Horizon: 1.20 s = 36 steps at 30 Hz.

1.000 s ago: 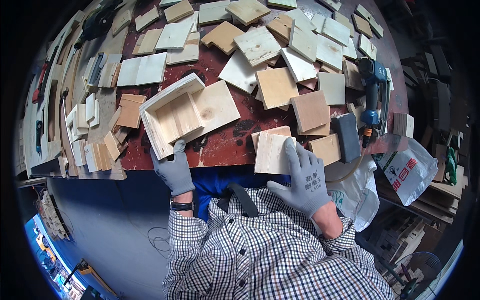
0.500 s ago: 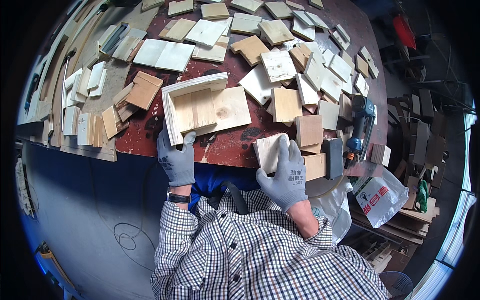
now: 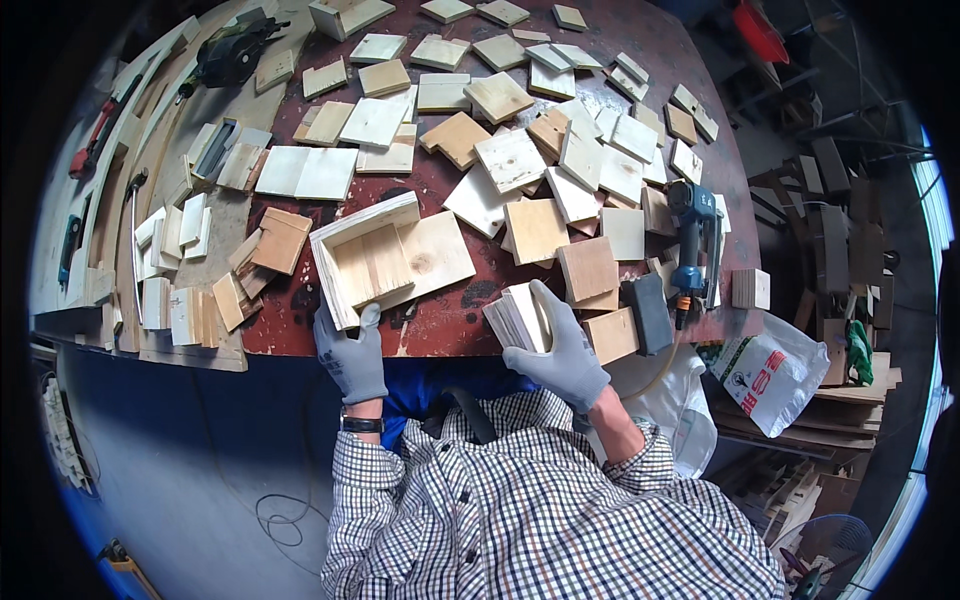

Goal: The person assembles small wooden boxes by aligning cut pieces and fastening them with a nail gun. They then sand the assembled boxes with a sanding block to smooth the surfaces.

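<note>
My left hand [image 3: 350,355], in a grey glove, grips the near corner of an L-shaped plywood piece [image 3: 322,265], its thumb on the inner side. That plywood stands upright around a small wooden block [image 3: 368,265]. A flat pale board with a knot [image 3: 440,250] lies against them on the right. My right hand [image 3: 562,352], gloved too, is closed around a small wooden block with a layered edge [image 3: 516,318] at the table's near edge. I cannot tell whether it is one plywood block or several thin boards held together.
Many loose wooden boards [image 3: 510,160] cover the far and right parts of the red table [image 3: 440,328]. A blue nail gun [image 3: 692,235] stands at the right, beside a dark block [image 3: 648,315]. More offcuts [image 3: 185,310] and a hammer [image 3: 137,215] lie at the left.
My right hand has tilted its block, so the layered edge now shows instead of the broad face. My left hand keeps its grip on the plywood. The whole view has shifted slightly.
</note>
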Each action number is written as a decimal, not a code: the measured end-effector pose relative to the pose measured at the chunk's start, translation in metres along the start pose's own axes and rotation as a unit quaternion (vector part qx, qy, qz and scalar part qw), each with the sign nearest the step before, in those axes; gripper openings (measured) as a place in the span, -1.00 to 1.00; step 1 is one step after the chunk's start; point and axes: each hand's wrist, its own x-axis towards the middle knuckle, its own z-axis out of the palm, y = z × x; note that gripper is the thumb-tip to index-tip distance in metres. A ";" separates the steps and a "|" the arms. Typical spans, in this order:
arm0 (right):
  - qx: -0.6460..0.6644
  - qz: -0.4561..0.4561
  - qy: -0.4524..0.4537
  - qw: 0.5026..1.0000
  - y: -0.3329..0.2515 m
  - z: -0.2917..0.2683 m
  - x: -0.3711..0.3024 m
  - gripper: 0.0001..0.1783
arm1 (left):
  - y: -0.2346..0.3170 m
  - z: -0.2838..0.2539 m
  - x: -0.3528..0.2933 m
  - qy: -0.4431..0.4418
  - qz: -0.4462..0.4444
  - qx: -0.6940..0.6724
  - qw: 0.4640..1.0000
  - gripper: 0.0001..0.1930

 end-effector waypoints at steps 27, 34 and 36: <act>0.728 0.102 -0.144 0.662 0.022 0.036 -0.008 -0.26 | 0.133 -0.003 -0.028 -0.343 0.235 -0.076 0.906 0.21; 0.450 0.062 -0.027 0.891 0.038 0.032 -0.009 -0.42 | 0.135 0.008 -0.031 -0.316 0.270 -0.061 0.907 0.24; 0.278 0.036 0.081 0.957 0.030 0.024 -0.014 -0.46 | 0.139 0.011 -0.033 -0.330 0.265 -0.054 0.904 0.23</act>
